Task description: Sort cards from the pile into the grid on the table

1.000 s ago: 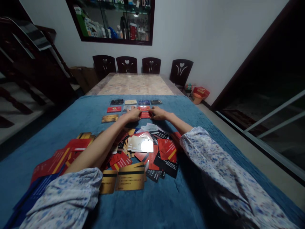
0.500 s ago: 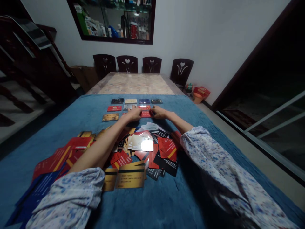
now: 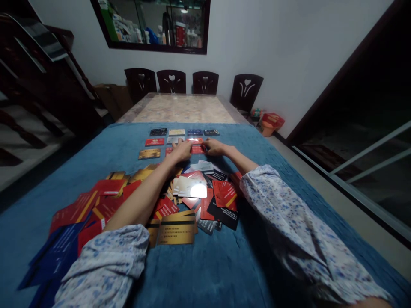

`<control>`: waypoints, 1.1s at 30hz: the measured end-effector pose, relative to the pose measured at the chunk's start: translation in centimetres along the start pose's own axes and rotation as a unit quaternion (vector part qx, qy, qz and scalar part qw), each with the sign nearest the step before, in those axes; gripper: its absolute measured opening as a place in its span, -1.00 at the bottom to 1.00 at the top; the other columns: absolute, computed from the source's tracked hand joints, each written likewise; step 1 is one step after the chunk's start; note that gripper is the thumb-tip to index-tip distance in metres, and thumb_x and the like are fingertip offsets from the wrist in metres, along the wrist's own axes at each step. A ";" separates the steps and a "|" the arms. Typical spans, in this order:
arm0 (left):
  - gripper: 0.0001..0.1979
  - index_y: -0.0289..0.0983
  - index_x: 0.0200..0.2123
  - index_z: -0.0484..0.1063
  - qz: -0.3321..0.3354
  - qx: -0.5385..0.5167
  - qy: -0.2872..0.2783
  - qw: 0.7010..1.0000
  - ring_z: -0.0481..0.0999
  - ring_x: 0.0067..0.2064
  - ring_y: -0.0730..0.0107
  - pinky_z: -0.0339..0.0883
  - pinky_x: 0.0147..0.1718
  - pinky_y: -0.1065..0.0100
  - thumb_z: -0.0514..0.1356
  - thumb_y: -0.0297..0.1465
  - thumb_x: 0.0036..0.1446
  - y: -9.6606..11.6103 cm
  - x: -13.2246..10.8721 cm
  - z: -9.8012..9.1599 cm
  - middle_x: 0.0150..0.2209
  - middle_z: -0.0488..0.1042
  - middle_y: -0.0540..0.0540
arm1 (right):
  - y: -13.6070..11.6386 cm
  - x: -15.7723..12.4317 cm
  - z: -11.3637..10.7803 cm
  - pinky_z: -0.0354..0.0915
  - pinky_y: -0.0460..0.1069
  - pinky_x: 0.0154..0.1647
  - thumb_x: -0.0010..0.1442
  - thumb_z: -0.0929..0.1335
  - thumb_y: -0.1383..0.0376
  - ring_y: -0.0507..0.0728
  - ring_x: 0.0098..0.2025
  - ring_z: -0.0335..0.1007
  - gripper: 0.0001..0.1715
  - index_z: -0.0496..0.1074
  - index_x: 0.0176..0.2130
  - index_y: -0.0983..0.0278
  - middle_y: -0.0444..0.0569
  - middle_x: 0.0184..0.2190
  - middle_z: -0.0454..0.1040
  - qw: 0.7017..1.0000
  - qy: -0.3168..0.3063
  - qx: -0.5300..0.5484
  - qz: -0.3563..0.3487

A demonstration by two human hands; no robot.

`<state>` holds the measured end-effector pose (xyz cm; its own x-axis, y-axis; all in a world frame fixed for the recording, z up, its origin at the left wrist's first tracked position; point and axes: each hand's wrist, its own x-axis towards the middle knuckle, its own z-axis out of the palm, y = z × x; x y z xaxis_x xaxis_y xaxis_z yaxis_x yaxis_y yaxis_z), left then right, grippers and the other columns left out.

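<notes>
Looking from far off, I see a small red card [image 3: 198, 149] near the middle of the frame, with pale marks on it. It lies between two bare hands. The left hand [image 3: 182, 151] is by its left end, and the right hand [image 3: 214, 146] is by its right end. The fingers on both hands are bent, but I can't tell if they pinch the card or only touch it. Under it is a soft blue cloth [image 3: 208, 273] with little wrinkles. The cloth covers the near part of a long table [image 3: 183, 107], and the far part is bare and tan. Four dark chairs [image 3: 163, 81] stand behind it by a white wall [image 3: 272, 51]. Other cards sit in neat rows just above the hands, and a gold card [image 3: 149, 153] is off to their left. Below the hands is a big messy pile [image 3: 205, 205] of red, gold, black and white cards. Blue cards [image 3: 58, 250] spread out at the lower left. The left arm crosses over the pile and hides some of it from me. The left hand also blocks my view of things under it.
</notes>
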<state>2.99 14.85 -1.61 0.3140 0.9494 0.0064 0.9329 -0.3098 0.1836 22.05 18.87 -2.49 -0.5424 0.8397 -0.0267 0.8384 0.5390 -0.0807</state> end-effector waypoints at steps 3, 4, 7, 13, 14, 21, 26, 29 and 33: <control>-0.56 -0.26 0.06 0.47 0.004 0.053 0.001 0.999 0.25 0.31 -0.24 0.17 0.21 -0.28 0.15 -0.55 0.08 0.4 -0.3 -0.1 0.13 0.50 -0.35 | -0.1 -0.1 -0.1 0.31 -0.06 0.07 0.18 0.41 0.37 0.18 -0.02 0.48 -0.55 0.53 0.08 0.32 0.17 0.05 0.50 1.000 0.001 -0.001 0.008; -0.56 -0.27 0.06 0.48 0.006 0.064 0.005 0.998 0.25 0.31 -0.24 0.17 0.22 -0.28 0.15 -0.56 0.08 0.6 -0.5 -0.2 0.13 0.49 -0.36 | -0.2 -0.2 -0.1 0.31 -0.06 0.08 0.19 0.41 0.37 0.18 -0.01 0.48 -0.54 0.53 0.09 0.32 0.18 0.06 0.50 1.000 0.005 -0.001 0.007; -0.57 -0.27 0.04 0.49 0.014 0.078 0.022 0.997 0.25 0.31 -0.22 0.16 0.23 -0.25 0.15 -0.57 0.09 0.9 -0.9 -0.1 0.14 0.47 -0.35 | -0.2 -0.6 0.1 0.31 -0.03 0.09 0.21 0.41 0.37 0.20 0.00 0.48 -0.54 0.52 0.11 0.33 0.19 0.05 0.50 1.000 0.019 0.001 -0.002; -0.63 -0.27 -0.04 0.54 0.034 0.079 0.042 0.995 0.26 0.27 -0.18 0.18 0.20 -0.23 0.13 -0.57 0.10 1.0 -1.3 0.0 0.12 0.48 -0.35 | 0.3 -1.5 0.5 0.32 0.00 0.09 0.27 0.40 0.28 0.21 0.04 0.46 -0.45 0.45 0.22 0.34 0.20 0.09 0.48 0.998 0.059 0.014 0.003; -0.64 -0.26 -0.05 0.54 0.032 0.080 0.040 0.996 0.26 0.27 -0.17 0.18 0.20 -0.22 0.13 -0.57 0.09 1.0 -1.3 0.0 0.10 0.49 -0.34 | 0.3 -1.8 0.4 0.32 0.00 0.10 0.26 0.41 0.28 0.22 0.07 0.44 -0.43 0.45 0.23 0.33 0.20 0.10 0.47 0.998 0.064 0.015 0.002; -0.66 -0.25 -0.06 0.57 0.034 0.076 0.033 0.996 0.24 0.27 -0.17 0.19 0.18 -0.21 0.11 -0.52 0.14 1.2 -1.8 -0.3 0.08 0.51 -0.34 | 0.8 -4.2 0.1 0.29 0.06 0.13 0.27 0.38 0.32 0.28 0.14 0.38 -0.47 0.47 0.22 0.32 0.19 0.12 0.47 0.996 0.088 0.024 -0.003; -0.65 -0.26 -0.01 0.56 0.048 0.047 0.045 0.997 0.23 0.30 -0.21 0.17 0.19 -0.23 0.12 -0.51 0.18 1.9 -2.3 -0.5 0.14 0.49 -0.36 | 1.2 -6.5 0.0 0.26 0.09 0.13 0.28 0.36 0.33 0.27 0.12 0.35 -0.50 0.48 0.20 0.31 0.17 0.10 0.46 0.993 0.111 0.030 -0.018; -0.62 -0.26 0.01 0.56 0.059 0.048 0.044 0.996 0.23 0.31 -0.21 0.19 0.18 -0.20 0.12 -0.54 0.16 2.8 -2.7 -0.9 0.15 0.48 -0.34 | 1.5 -8.1 0.0 0.26 0.10 0.13 0.28 0.34 0.34 0.26 0.10 0.34 -0.51 0.48 0.19 0.29 0.15 0.09 0.46 0.992 0.119 0.030 -0.021; -0.58 -0.24 0.04 0.54 0.080 0.048 0.045 0.995 0.18 0.34 -0.16 0.18 0.19 -0.15 0.12 -0.57 0.14 4.0 -3.3 -1.5 0.18 0.46 -0.29 | 1.8 -10.1 0.1 0.27 0.12 0.12 0.28 0.34 0.35 0.27 0.10 0.33 -0.54 0.50 0.15 0.26 0.14 0.08 0.47 0.991 0.131 0.029 -0.016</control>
<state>5.38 10.54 0.54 0.4465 0.8871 0.1170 0.8864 -0.4564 0.0778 29.03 11.31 -2.49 -0.5300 0.8146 0.2357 0.8121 0.5676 -0.1355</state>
